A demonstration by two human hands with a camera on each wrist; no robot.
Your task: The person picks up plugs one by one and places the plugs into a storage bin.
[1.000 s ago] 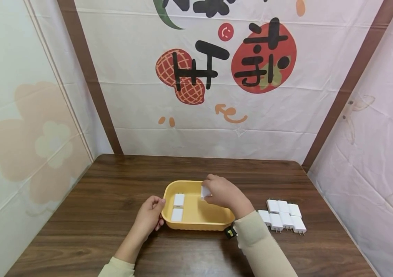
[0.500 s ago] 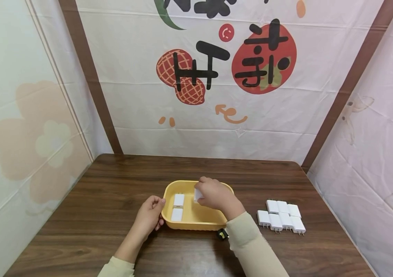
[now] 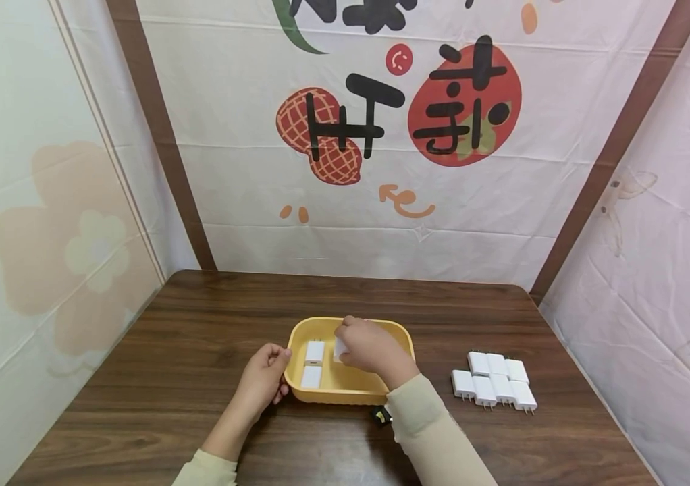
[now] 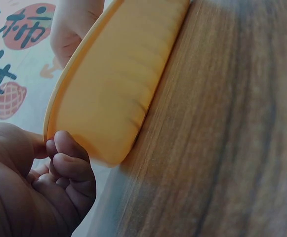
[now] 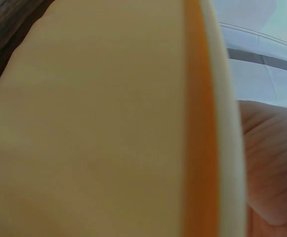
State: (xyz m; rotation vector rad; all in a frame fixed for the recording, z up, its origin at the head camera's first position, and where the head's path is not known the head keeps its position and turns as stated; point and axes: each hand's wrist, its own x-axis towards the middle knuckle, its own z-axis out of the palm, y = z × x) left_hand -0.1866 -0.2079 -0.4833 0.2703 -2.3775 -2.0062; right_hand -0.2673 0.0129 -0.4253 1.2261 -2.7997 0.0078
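Note:
A yellow plastic tray [image 3: 345, 397] stands on the table. My left hand [image 3: 263, 375] pinches its left rim between thumb and fingers; the left wrist view shows this hand [image 4: 39, 182] at the tray's end wall [image 4: 103, 94]. Inside, two white charger plugs [image 3: 313, 364] lie end to end along the left side. My right hand [image 3: 372, 347] reaches into the tray and grips another white charger plug [image 3: 339, 347], partly hidden by the fingers, just right of that pair. In the right wrist view the tray wall [image 5: 99, 108] covers most of the right hand [image 5: 274, 163].
Several white charger plugs [image 3: 493, 381] lie in two rows on the wooden table [image 3: 217, 317] right of the tray. A small black device [image 3: 381, 415] sits at the right wrist. Printed cloth walls [image 3: 345, 243] enclose the back and sides.
My right hand has moved left within the tray, carrying the charger plug closer to the two lying there. The left hand has stayed on the rim.

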